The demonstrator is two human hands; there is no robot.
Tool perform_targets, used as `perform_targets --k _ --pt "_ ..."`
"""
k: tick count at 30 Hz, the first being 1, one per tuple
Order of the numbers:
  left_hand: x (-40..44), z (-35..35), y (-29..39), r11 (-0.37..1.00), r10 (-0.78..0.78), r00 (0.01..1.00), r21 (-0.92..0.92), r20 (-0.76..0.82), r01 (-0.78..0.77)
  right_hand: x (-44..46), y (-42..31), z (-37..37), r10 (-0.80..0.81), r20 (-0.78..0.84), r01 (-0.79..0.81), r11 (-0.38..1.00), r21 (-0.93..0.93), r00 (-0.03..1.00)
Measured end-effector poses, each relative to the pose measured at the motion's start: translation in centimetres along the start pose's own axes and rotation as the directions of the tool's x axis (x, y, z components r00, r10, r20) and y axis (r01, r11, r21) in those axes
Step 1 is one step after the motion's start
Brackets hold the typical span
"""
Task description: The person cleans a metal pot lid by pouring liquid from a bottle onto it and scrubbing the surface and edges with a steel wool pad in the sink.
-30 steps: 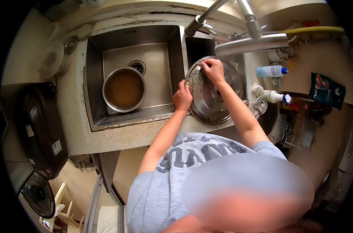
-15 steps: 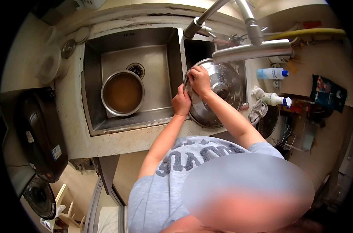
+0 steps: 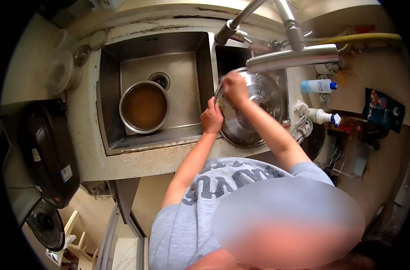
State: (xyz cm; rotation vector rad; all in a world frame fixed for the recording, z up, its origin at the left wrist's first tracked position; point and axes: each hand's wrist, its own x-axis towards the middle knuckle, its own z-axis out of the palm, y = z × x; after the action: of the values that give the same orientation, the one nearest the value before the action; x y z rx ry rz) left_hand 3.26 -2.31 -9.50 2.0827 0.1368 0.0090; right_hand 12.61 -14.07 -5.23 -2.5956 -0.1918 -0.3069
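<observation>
Lid (image 3: 261, 91) — left hand (image 3: 212, 119), right hand (image 3: 235, 87) at edge

Shows motion blur now on right hand (image 3: 235, 87), versus crisp before. Sits nearer left rim of metal lid (image 3: 245, 130) than a second ago; rides slightly farther from left hand (image 3: 212, 119) than half a second ago.

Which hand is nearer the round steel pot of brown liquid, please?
Left: left hand is right of the pot; right hand is farther right, over the shiny round lid.
</observation>
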Motion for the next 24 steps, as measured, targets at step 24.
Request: perform_targets --k 24 --pt "-0.1 0.3 -0.3 0.997 0.027 0.999 0.074 -0.028 -0.025 1.8 2.3 0.3 0.101 -0.102 -0.106 0.994 -0.038 0.990"
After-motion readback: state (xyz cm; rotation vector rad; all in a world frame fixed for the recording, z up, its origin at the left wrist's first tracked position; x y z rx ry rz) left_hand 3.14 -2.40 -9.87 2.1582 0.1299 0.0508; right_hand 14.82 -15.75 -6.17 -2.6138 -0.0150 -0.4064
